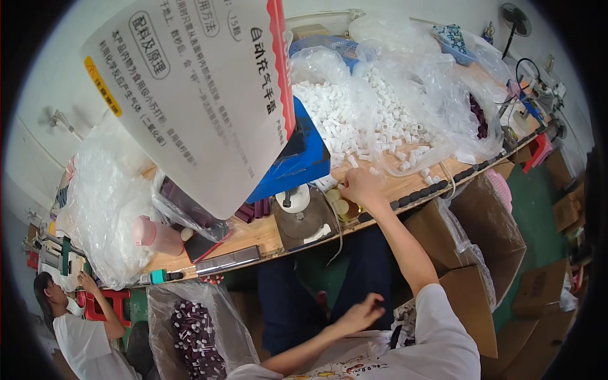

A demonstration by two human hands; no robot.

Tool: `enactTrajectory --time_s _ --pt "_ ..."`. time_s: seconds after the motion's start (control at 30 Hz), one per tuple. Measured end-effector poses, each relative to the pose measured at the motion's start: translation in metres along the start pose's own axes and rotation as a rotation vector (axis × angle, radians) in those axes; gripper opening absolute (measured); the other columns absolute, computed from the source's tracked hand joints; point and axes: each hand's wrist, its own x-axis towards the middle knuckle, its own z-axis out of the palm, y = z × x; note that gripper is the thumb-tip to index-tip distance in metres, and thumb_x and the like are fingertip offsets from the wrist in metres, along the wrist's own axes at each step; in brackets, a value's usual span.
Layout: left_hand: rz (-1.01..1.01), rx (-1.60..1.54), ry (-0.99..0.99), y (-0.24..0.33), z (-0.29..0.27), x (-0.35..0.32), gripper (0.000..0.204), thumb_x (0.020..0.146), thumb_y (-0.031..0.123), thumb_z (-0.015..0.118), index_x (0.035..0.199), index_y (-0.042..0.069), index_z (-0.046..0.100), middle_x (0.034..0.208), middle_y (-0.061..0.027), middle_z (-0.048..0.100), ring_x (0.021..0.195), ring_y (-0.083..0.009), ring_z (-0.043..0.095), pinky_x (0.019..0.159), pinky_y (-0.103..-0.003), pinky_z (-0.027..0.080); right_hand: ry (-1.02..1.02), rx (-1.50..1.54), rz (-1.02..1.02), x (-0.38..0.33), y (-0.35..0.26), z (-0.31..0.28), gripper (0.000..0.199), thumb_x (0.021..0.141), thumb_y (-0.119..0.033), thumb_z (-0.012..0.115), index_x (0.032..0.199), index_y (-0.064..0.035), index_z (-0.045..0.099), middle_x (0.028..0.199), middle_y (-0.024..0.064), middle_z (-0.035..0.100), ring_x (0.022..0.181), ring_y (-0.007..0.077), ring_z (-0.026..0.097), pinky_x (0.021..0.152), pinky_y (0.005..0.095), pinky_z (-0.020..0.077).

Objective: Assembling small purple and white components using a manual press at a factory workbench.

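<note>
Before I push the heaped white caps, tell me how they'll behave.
The white caps look small and plastic, so each is probably light and stiff. Their short, round shape suggests they could roll. Heaped loosely, with strays lying near the right hand, they would likely slide and scatter.

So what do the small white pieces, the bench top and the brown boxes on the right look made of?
White pieces: probably plastic, fairly matte, judging by their uniform shapes. Bench top: wood or wood-look board, low sheen, from its tan colour. Brown boxes: cardboard, matte, given the folded flaps.
</note>
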Motion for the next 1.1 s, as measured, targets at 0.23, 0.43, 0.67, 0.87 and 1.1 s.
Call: enactTrajectory --time_s 0.23,0.43,0.67,0.87,1.1 --pt "0.002 -0.350 0.299 -0.017 -0.101 -0.045 0.025 0.102 0.025 0.055 0.121 0.010 0.051 0.094 -0.0061 0.059 0.081 -0.0135 0.059 0.075 -0.028 0.046 -0.068 0.381 -0.163 -0.016 -0.031 -0.034 0.022 0.080 -0.023 0.066 0.089 -0.0037 0.073 0.082 0.0167 0.072 0.079 0.0333 0.071 0.070 0.0424 0.0551" --pt "0.288 -0.285 0.608 0.015 -0.140 -0.064 0.024 0.096 0.013 0.062 0.117 0.004 0.060 0.096 -0.0054 0.061 0.093 -0.0145 0.060 0.081 -0.028 0.049 -0.271 0.667 -0.375 -0.042 -0.068 -0.024 0.025 0.082 -0.024 0.073 0.096 -0.0034 0.071 0.076 0.0084 0.069 0.068 0.0178 0.063 0.064 0.0309 0.0493" --pt "0.372 -0.158 1.090 0.064 -0.198 -0.059 0.036 0.075 0.000 0.079 0.110 0.002 0.074 0.095 -0.0083 0.071 0.089 -0.0157 0.065 0.085 -0.029 0.049 -0.239 0.611 -0.419 -0.044 -0.066 0.000 0.023 0.082 -0.024 0.073 0.096 -0.0064 0.069 0.073 0.0080 0.066 0.063 0.0200 0.063 0.060 0.0341 0.0481" --pt "0.519 -0.167 1.090 0.081 -0.215 -0.043 0.034 0.077 0.001 0.081 0.110 0.000 0.073 0.100 -0.0077 0.073 0.094 -0.0153 0.065 0.087 -0.030 0.050 -0.015 0.507 -0.620 -0.051 -0.071 0.005 0.015 0.084 -0.021 0.070 0.090 -0.0078 0.065 0.070 0.0077 0.062 0.063 0.0276 0.061 0.057 0.0395 0.0466" --pt "0.586 0.299 1.084 0.098 -0.199 -0.055 0.038 0.071 -0.002 0.082 0.108 0.002 0.075 0.098 -0.0112 0.074 0.094 -0.0234 0.067 0.085 -0.034 0.052 -0.113 0.554 -0.555 -0.046 -0.055 -0.003 0.018 0.083 -0.020 0.073 0.096 -0.0082 0.069 0.076 0.0106 0.064 0.073 0.0286 0.064 0.066 0.0388 0.0495"
